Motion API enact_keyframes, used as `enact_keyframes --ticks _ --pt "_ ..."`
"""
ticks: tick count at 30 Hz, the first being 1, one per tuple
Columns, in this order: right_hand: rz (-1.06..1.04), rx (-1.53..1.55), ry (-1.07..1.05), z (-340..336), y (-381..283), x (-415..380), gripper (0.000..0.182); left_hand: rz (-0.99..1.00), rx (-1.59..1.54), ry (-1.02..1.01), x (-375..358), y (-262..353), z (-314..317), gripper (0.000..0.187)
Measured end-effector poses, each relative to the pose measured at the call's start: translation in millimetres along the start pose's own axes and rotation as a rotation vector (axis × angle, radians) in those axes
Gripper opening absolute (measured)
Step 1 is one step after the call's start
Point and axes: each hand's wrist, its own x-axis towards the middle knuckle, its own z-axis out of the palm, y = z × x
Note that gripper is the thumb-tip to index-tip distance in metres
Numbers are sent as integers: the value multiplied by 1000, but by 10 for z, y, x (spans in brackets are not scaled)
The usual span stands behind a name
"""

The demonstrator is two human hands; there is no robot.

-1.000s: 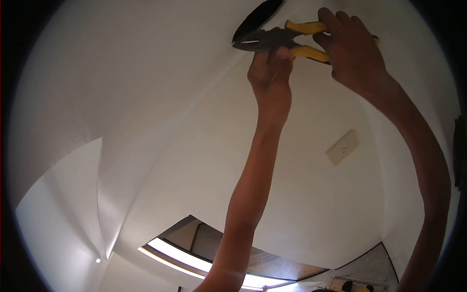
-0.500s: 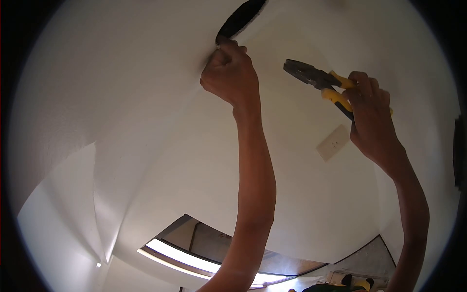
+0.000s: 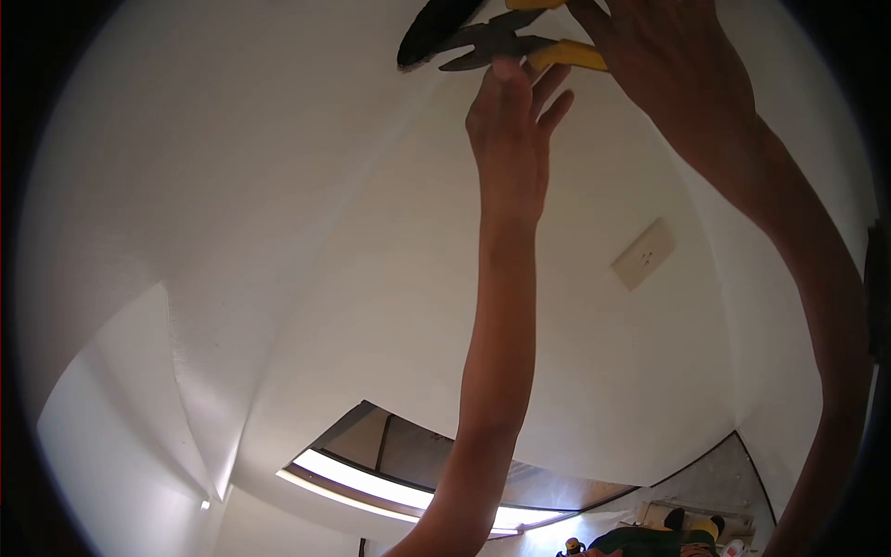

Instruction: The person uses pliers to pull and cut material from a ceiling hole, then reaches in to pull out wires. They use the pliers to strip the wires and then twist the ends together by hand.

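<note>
At the top of the view, a dark hole (image 3: 429,35) with a rough edge opens in the pale ceiling. My right hand (image 3: 687,79) grips a pair of combination pliers (image 3: 497,39) by the yellow handles. Their grey jaws are spread apart, the tips overlapping the hole's edge. Just below the pliers is my left hand (image 3: 509,125), raised, with its thumb up at the lower jaw and its other fingers apart near the lower handle. The top of my right hand is cut off by the frame.
A white outlet plate (image 3: 642,254) is on the wall between my arms. Lower down, a dark-framed window (image 3: 408,455) lets in bright light. Green, yellow and black items (image 3: 640,541) lie at the bottom right. A dark object (image 3: 877,292) shows at the right edge.
My right hand has brought the pliers up and left to the hole, their jaws now spread. My left hand has moved right and down from the hole's edge, its fingers loosened from a pinch.
</note>
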Motion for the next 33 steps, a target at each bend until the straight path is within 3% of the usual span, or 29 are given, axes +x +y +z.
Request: enact_keyframes --ticks 5,7,13,33 --pt "-70 -32 110 80 135 68 19 109 -53 104 176 -60 165 32" --pt "-144 -1 37 -2 210 118 21 126 -10 167 188 -9 183 28" --pt "-225 -33 -144 -70 310 211 23 113 24 194 183 56 215 30" --pt "-211 94 -110 -19 284 127 21 155 39 258 142 1 239 20"
